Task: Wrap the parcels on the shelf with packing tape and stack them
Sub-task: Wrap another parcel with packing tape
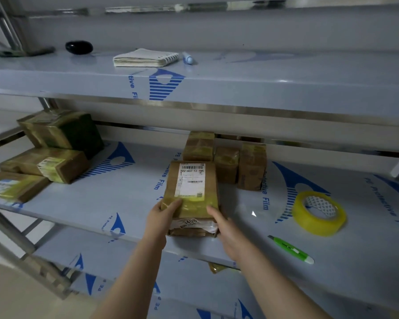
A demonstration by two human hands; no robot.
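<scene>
Hands: left hand (161, 218) and right hand (226, 229) grip parcel (191, 192) by its near sides.
Done: taped stack (55, 148) far left of hands.
Left: probably upright parcels (226, 166) beyond hands; tape roll (319, 212) lies right.

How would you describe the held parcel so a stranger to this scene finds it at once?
Look at the middle shelf, at its front edge near the centre. The parcel lies there, held by the left hand and the right hand. Unlike the upright parcels behind it, it shows a white barcode label reading 502-602-12.
</scene>
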